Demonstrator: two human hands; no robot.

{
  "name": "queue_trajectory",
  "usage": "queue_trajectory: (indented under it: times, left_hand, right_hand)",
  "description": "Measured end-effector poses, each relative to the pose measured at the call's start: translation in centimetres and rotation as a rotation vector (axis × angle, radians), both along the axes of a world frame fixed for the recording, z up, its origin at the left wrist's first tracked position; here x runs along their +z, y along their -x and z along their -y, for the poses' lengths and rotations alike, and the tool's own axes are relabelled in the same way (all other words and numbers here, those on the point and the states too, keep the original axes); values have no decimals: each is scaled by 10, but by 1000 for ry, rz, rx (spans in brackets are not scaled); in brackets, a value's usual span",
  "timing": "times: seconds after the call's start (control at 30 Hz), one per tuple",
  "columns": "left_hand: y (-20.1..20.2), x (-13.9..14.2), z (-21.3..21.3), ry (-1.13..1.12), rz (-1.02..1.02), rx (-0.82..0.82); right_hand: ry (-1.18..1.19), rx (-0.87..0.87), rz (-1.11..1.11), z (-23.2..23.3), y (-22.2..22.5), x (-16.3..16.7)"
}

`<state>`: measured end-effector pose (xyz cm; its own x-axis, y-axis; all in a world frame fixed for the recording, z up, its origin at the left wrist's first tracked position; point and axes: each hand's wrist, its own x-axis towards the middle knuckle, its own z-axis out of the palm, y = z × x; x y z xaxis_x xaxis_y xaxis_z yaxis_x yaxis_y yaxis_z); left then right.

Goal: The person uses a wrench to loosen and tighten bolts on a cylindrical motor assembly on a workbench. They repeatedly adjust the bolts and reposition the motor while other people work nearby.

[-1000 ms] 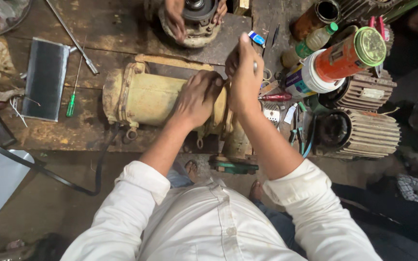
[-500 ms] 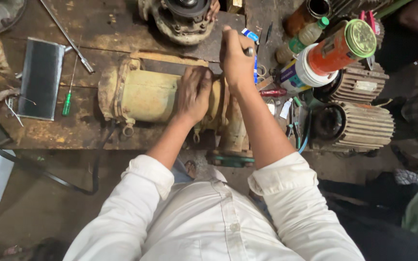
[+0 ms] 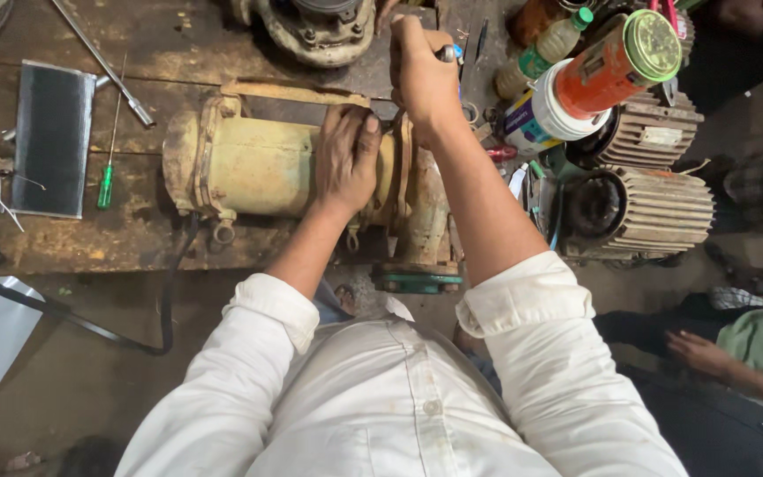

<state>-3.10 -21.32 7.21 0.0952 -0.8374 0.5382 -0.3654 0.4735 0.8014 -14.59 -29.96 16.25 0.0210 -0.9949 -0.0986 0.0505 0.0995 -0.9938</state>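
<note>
A dirty yellow motor pump (image 3: 249,166) lies on its side on a worn wooden bench (image 3: 187,44). My left hand (image 3: 346,159) presses flat on the pump's body near its flange. My right hand (image 3: 421,71) is clenched around a metal tool handle (image 3: 446,53) above the pump's right end; the tool's working end is hidden behind the hand. A green-rimmed pipe flange (image 3: 417,281) of the pump points toward me.
A green-handled screwdriver (image 3: 108,172), a long metal rod (image 3: 103,62) and a dark flat plate (image 3: 50,137) lie to the left. Another pump part (image 3: 315,26) sits behind. Cans, bottles (image 3: 611,66) and finned motor housings (image 3: 655,208) crowd the right. Another person's hand (image 3: 699,353) is at lower right.
My right hand has closed into a fist on the tool and shifted slightly toward the pump's far side. My left hand stays on the pump body. The view moved closer.
</note>
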Motion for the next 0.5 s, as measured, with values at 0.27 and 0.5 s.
queue_trajectory:
  times: [0.27,0.5]
  left_hand:
    - [0,7,-1,-15,12,-7]
    - [0,-5,2,-39,31,-25]
  right_hand:
    - [19,12,18,5,3,-4]
    - [-33,35,-21,13,5,-6]
